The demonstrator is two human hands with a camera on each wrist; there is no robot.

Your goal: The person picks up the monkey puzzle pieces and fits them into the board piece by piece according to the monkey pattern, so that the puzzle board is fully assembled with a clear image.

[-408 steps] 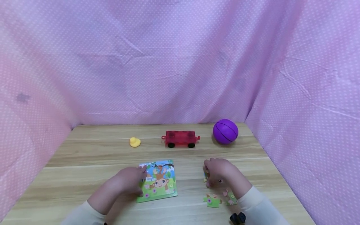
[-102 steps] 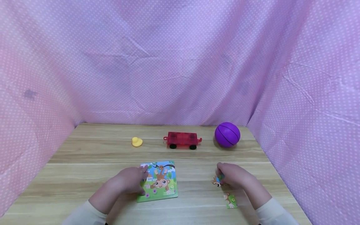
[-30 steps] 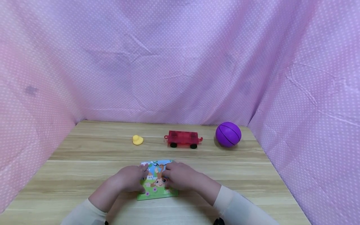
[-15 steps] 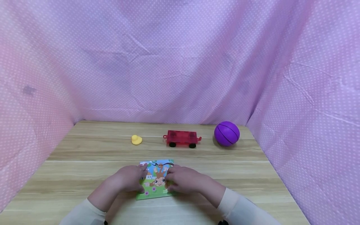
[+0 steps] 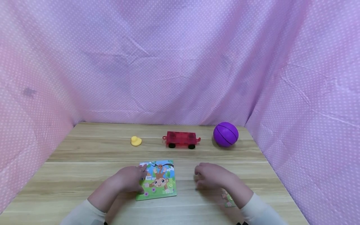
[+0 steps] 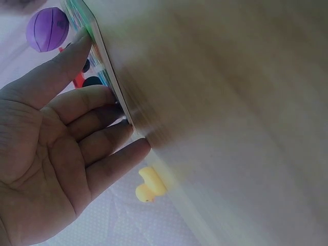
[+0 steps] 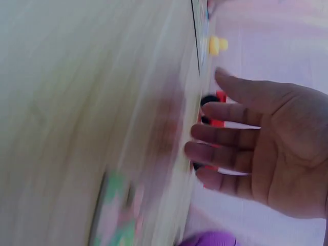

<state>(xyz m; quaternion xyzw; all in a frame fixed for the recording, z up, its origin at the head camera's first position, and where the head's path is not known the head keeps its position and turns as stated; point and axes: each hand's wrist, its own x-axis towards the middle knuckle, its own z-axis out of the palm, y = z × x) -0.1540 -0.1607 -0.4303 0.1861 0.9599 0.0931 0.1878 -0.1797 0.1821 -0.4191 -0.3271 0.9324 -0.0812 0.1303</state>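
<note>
A square monkey jigsaw puzzle (image 5: 157,190) lies flat on the table. My left hand (image 5: 129,179) rests at its left side, the fingers and thumb apart and touching the board. In the left wrist view the fingertips of that hand (image 6: 66,143) meet the edge of the puzzle (image 6: 100,56). To the right of the board, my right hand (image 5: 213,176) hovers with loosely extended fingers and holds nothing; its bare palm (image 7: 287,148) faces the right wrist camera. A loose puzzle piece (image 5: 229,201) lies near the right forearm, partly hidden behind it.
Towards the back of the wooden table (image 5: 98,150) stand a yellow rubber duck (image 5: 136,141), a red toy wagon (image 5: 181,139) and a purple ball (image 5: 226,134). Pink dotted cloth (image 5: 168,62) hangs behind and at both sides.
Several loose pieces lay at the right earlier; one shows there now. My right hand carried a piece to the board, pressed there, and has moved back right without it. The left hand stayed.
</note>
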